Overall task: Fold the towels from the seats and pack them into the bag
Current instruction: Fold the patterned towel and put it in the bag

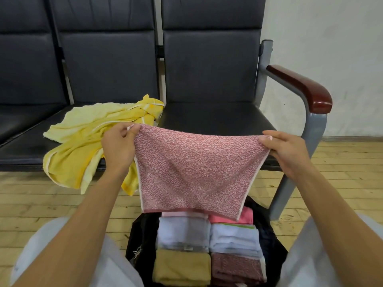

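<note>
Hands hold a pink towel (192, 168) stretched at mid-frame: the left hand (118, 146) and right hand (288, 150) each pinch a top corner. It hangs above the open black bag (141, 237) of folded towels (184, 233) at bottom center. A yellow towel (87, 137) lies crumpled on the seat (217, 117), left.

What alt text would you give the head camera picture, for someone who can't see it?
The left hand and right hand hold a pink towel stretched by its top corners above an open black bag packed with folded towels. A crumpled yellow towel lies on a dark seat behind.
</note>
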### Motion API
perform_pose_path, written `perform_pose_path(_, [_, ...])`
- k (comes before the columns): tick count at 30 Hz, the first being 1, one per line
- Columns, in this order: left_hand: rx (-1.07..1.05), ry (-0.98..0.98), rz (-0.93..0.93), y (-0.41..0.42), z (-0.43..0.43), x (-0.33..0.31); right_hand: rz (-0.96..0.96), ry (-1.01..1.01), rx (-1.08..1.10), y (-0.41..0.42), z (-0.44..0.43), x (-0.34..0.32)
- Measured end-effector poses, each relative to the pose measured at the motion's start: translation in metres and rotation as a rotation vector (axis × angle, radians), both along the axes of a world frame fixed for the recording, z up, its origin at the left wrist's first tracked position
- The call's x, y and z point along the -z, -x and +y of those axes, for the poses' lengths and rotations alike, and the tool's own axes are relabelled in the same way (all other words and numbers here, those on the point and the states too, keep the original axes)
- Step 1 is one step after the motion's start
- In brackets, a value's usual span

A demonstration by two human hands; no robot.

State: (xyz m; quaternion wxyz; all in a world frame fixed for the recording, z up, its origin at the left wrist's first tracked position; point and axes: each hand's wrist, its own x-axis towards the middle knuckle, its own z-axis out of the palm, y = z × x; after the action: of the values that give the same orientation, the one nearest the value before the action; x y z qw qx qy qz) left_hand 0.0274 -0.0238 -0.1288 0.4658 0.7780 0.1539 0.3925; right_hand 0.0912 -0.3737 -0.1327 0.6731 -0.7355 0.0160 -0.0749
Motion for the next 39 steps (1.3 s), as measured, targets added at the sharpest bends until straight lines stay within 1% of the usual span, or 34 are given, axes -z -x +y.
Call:
perform_pose_path(2, [-0.011,0.002,-0.007,0.000,0.000,0.000,-0.058,0.199,0.010,0.001,-0.001,0.000])
perform_pose_path(5, [-0.029,0.002,-0.016,0.000,-0.002,0.000,-0.189,0.581,0.148,0.003,0.003,0.002])
perform_pose_path(7, [-0.034,-0.005,-0.020,-0.001,-0.003,0.002,-0.259,0.692,0.198,0.004,0.005,0.002])
perform_pose_path(9, [-0.029,0.003,-0.033,0.000,-0.004,0.003,-0.292,0.694,0.227,0.005,0.007,0.001])
perform_pose_path(13, [-0.021,0.016,-0.047,0.002,-0.007,0.002,-0.284,0.580,0.303,0.004,0.007,-0.003])
perform_pose_path(16, [-0.041,-0.035,-0.001,0.000,-0.006,0.003,-0.214,0.479,0.272,0.005,0.007,-0.004])
perform_pose_path(19, [-0.044,-0.091,0.044,-0.006,-0.005,-0.001,-0.187,0.455,0.234,0.001,0.005,-0.006])
perform_pose_path(20, [-0.026,-0.074,0.054,-0.010,-0.004,-0.004,-0.196,0.448,0.222,-0.003,0.006,-0.007])
perform_pose_path(24, [0.132,0.125,0.105,-0.029,-0.004,-0.018,-0.285,0.520,0.220,-0.028,0.007,-0.010])
perform_pose_path(26, [0.214,0.185,0.141,-0.042,-0.004,-0.023,-0.280,0.543,0.232,-0.042,0.008,-0.012])
perform_pose_path(30, [0.263,0.177,0.188,-0.074,-0.004,-0.028,-0.269,0.599,0.271,-0.075,0.013,-0.013])
perform_pose_path(32, [0.269,0.197,0.197,-0.094,-0.003,-0.028,-0.270,0.665,0.276,-0.090,0.019,-0.015])
perform_pose_path(35, [0.259,0.175,0.208,-0.122,-0.003,-0.027,-0.274,0.764,0.314,-0.116,0.028,-0.015])
perform_pose_path(37, [0.251,0.167,0.196,-0.143,0.001,-0.024,-0.258,0.739,0.320,-0.134,0.034,-0.016])
perform_pose_path(39, [0.239,0.152,0.164,-0.162,0.007,-0.023,-0.254,0.646,0.283,-0.149,0.041,-0.021])
